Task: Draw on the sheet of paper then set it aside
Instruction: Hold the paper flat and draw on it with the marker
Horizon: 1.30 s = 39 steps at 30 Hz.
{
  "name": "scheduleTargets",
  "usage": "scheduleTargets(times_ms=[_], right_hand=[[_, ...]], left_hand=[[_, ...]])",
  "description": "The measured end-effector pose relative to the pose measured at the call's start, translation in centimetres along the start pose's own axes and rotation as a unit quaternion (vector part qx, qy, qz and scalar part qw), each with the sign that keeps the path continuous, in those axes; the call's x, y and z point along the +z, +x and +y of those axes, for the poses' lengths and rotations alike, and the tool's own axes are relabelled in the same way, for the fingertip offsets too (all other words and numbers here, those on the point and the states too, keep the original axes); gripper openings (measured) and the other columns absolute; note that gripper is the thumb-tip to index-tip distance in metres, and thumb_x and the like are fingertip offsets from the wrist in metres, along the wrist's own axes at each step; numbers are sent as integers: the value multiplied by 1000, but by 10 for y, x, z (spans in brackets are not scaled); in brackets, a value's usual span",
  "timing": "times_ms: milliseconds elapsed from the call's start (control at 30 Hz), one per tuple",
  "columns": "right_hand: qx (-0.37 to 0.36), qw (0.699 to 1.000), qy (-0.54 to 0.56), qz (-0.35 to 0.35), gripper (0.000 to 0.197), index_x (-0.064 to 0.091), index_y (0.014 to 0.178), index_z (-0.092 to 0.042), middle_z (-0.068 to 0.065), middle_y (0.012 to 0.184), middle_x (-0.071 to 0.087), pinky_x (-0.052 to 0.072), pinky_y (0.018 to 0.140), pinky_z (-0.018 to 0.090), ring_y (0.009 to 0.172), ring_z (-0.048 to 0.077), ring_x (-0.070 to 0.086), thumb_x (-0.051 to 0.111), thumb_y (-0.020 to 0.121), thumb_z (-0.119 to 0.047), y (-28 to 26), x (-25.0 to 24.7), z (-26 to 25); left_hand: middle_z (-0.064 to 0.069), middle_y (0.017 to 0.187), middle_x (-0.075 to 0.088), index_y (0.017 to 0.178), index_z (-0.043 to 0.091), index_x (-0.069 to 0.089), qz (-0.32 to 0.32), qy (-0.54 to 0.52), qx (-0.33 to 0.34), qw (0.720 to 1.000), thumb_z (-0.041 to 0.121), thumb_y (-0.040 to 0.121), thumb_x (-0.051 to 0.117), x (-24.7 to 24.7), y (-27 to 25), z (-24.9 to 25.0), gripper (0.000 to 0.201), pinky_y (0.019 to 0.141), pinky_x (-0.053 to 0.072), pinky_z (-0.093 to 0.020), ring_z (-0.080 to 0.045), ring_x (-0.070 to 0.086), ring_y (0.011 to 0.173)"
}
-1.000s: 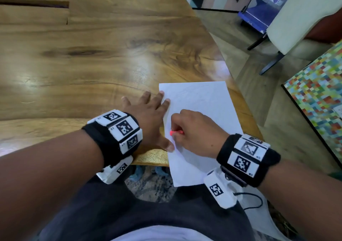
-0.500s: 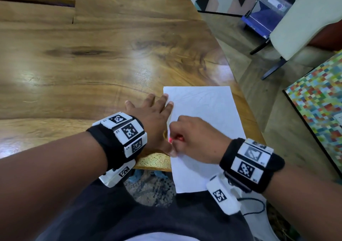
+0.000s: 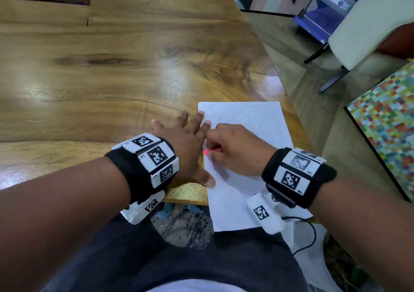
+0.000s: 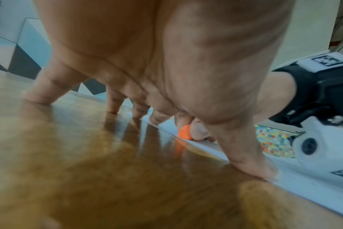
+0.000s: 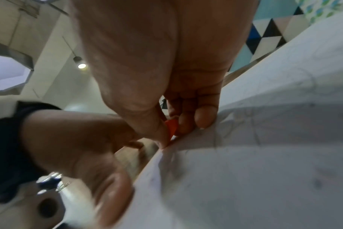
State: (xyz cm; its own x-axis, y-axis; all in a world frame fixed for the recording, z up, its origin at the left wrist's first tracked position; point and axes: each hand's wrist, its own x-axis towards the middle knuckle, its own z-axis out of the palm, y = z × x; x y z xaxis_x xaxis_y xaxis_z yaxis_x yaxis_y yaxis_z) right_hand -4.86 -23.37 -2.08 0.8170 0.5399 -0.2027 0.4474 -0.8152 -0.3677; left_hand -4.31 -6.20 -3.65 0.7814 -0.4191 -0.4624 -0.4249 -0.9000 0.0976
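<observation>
A sheet of paper (image 3: 244, 157) is lying at the near right corner of the wooden table (image 3: 112, 78), its near end overhanging the table edge above the lap. Faint pencil-like lines are showing on its far part. The left hand (image 3: 186, 143) is being held flat, fingers straight and spread, on the table along the sheet's left edge; the thumb (image 4: 264, 172) is being pressed onto the paper edge, and the two rightmost fingertips are touching the sheet's far left corner. The right hand (image 3: 235, 150) is being curled on the sheet just beside the left hand, thumb and fingers pinching a short orange-red crayon (image 3: 209, 151). Its tip is being pressed near the sheet's left edge. A multicoloured mat (image 3: 385, 121) is lying on the floor at the right.
</observation>
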Motion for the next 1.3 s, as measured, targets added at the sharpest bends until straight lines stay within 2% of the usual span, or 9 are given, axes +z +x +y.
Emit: scheduleTargets(times_ms=[200, 433, 667, 800, 900, 967, 1067, 1133, 1300], right_hand=[[88, 994, -30, 57, 12, 59, 85, -21, -3, 88, 52, 48, 81, 38, 86, 20, 54, 59, 91, -31, 24, -11, 22], [-28, 999, -25, -21, 3, 61, 86, -21, -5, 88, 48, 47, 76, 38, 82, 19, 52, 60, 87, -23, -9, -2, 5], [90, 993, -51, 48, 10, 57, 86, -18, 0, 91, 52, 50, 80, 42, 84, 23, 54, 53, 92, -25, 15, -15, 26], [-11, 999, -44, 8, 3, 57, 85, -18, -4, 88, 46, 47, 73, 39, 80, 20, 50, 57, 88, -20, -2, -6, 10], [-41, 999, -28, -16, 4, 61, 86, -15, -9, 86, 41, 47, 73, 39, 81, 19, 52, 59, 86, -19, -7, -3, 8], [-14, 999, -46, 1, 3, 59, 85, -20, -7, 85, 45, 48, 77, 41, 83, 22, 53, 57, 87, -22, 3, -6, 17], [85, 994, -47, 44, 9, 54, 81, -23, -2, 89, 50, 48, 80, 38, 86, 23, 54, 56, 90, -25, 18, -17, 37], [103, 992, -44, 55, 12, 53, 79, -23, -1, 89, 51, 47, 79, 37, 87, 23, 54, 57, 91, -25, 19, -20, 40], [-16, 999, -33, -11, 3, 59, 85, -18, -6, 88, 47, 45, 74, 36, 80, 19, 51, 59, 87, -21, -7, -6, 15]], left_hand=[[6, 167, -25, 160, 27, -13, 1, 10, -5, 1000, 97, 56, 57, 1, 0, 0, 144, 109, 19, -79, -27, -17, 155], [5, 167, -25, 160, 26, -14, 0, 4, -6, 1000, 94, 58, 60, 0, 0, 2, 143, 109, 18, -79, -28, -16, 155], [4, 168, -22, 159, 35, -14, 3, 12, -5, 1000, 94, 56, 61, -2, 1, 3, 141, 107, 21, -80, -31, -14, 155], [2, 168, -20, 160, 35, -11, 0, 9, -3, 1000, 92, 56, 64, -2, 2, 5, 141, 105, 21, -82, -34, -13, 154], [0, 168, -14, 160, 38, -7, 15, 18, 3, 1000, 93, 53, 64, -1, 3, 5, 140, 100, 24, -82, -37, -8, 154], [-1, 168, -15, 159, 37, -7, 8, 24, 1, 1000, 93, 54, 63, -3, 3, 6, 138, 100, 25, -83, -37, -8, 154], [0, 168, -16, 159, 36, -11, 6, 35, -5, 999, 94, 56, 61, -5, 2, 8, 139, 102, 26, -82, -36, -7, 154], [0, 168, -15, 160, 36, -12, 8, 38, -5, 999, 94, 56, 61, -6, 1, 7, 139, 102, 27, -81, -36, -6, 154], [-1, 168, -14, 159, 39, -10, 0, 37, 0, 999, 94, 56, 62, -7, 3, 6, 138, 100, 29, -82, -38, -7, 153]])
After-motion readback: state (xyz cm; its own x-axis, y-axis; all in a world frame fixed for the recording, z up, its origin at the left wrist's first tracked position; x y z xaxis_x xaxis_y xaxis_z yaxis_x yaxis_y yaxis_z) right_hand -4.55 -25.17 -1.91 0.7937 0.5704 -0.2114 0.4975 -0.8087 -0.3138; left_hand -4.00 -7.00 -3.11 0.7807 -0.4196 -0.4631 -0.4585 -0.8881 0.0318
